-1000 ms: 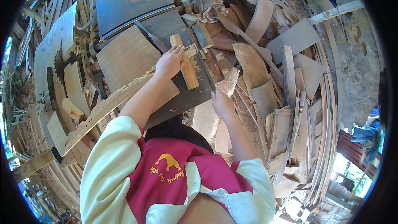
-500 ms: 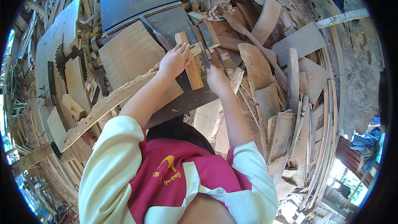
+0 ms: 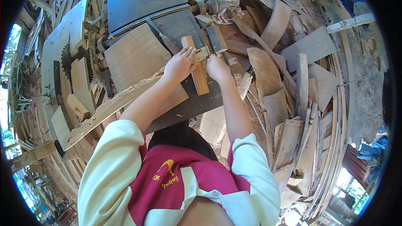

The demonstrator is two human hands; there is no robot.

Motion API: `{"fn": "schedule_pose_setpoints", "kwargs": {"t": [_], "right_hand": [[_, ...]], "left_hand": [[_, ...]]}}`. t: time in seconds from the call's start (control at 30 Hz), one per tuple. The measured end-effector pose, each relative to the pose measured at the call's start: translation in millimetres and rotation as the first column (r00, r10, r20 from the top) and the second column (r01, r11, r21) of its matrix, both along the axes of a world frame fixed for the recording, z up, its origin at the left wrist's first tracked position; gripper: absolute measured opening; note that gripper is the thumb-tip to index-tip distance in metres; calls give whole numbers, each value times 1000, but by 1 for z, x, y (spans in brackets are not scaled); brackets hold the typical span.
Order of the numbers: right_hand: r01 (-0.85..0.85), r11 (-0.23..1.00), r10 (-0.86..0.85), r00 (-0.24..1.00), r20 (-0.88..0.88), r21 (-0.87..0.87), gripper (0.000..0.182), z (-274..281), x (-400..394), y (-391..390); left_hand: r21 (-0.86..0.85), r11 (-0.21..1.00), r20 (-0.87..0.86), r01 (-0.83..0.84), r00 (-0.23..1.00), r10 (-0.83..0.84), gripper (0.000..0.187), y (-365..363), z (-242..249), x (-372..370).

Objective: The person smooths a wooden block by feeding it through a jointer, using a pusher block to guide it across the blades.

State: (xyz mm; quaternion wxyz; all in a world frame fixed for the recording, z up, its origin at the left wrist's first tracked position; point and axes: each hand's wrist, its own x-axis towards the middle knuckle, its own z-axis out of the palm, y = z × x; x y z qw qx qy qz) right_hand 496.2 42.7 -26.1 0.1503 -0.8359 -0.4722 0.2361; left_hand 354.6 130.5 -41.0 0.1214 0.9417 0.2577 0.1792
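Note:
My left hand (image 3: 180,63) is closed over a short wooden strip (image 3: 200,81), pressing it to the dark metal machine table (image 3: 167,115). A small pale wooden piece (image 3: 202,54) lies across the strip, under and beside my left fingertips. My right hand (image 3: 218,69) is a closed fist just right of the strip, near the end of the pale piece. Whatever my right fingers grip is hidden. A chisel-like tool (image 3: 168,44) with a wooden handle lies beyond my left hand, next to a wide flat board (image 3: 136,54).
At the left is a toothed circular saw blade (image 3: 66,58) among boards. A wooden block (image 3: 217,37) lies beyond my hands. A long rough-edged board (image 3: 113,106) passes beneath my left forearm. Offcuts (image 3: 264,71) are heaped at the right.
My right hand has moved up and slightly left, closer to the end of the pale piece. My left hand stays on the wooden strip. The whole view has shifted slightly.

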Motion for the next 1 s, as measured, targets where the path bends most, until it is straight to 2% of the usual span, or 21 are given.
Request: {"fn": "schedule_pose_setpoints", "kwargs": {"t": [0.1,0.2,0.33,0.43,0.5,0.57,0.63,0.7,0.77,0.83,0.87,1.0], "right_hand": [[50,999,-50,999,-19,16,28,-2,-6,-14],[56,998,-56,998,12,-22,27,15,-23,-85],[109,972,-110,994,8,-210,26,37,-42,-166],[85,975,-84,996,12,-206,27,41,-38,-153],[45,995,-46,999,-2,-89,28,25,-26,-111],[52,996,-58,995,-77,-73,28,13,-12,-49],[-1,999,2,1000,9,-54,29,-7,4,1],[11,995,-12,1000,-5,-98,29,-4,3,10],[25,999,-26,999,-34,-43,28,5,-5,-15],[65,995,-68,997,-35,-76,27,20,-19,-59],[86,990,-84,996,22,-111,27,8,-23,-85],[135,963,-142,990,-14,-234,27,36,-45,-161]], "left_hand": [[-25,1000,-11,10,1000,-10,48,-2,4,-2],[-19,1000,-3,8,1000,-8,48,0,4,1],[-32,999,-2,-10,1000,10,48,-1,2,-1],[-41,999,-14,-7,1000,6,48,0,2,-1],[-55,998,-12,-13,1000,12,48,1,4,-1],[-82,996,-10,-24,1000,23,48,-1,5,0],[-86,996,-32,-13,999,11,48,-1,10,-1],[-72,997,-28,-15,1000,13,49,0,7,-1],[-66,998,-21,-8,1000,6,49,-1,4,-2],[-64,998,-35,-8,999,6,50,0,4,-1],[-63,998,-26,-5,1000,3,50,-1,4,-1],[-69,997,-36,-18,999,16,49,-1,1,0]]}}
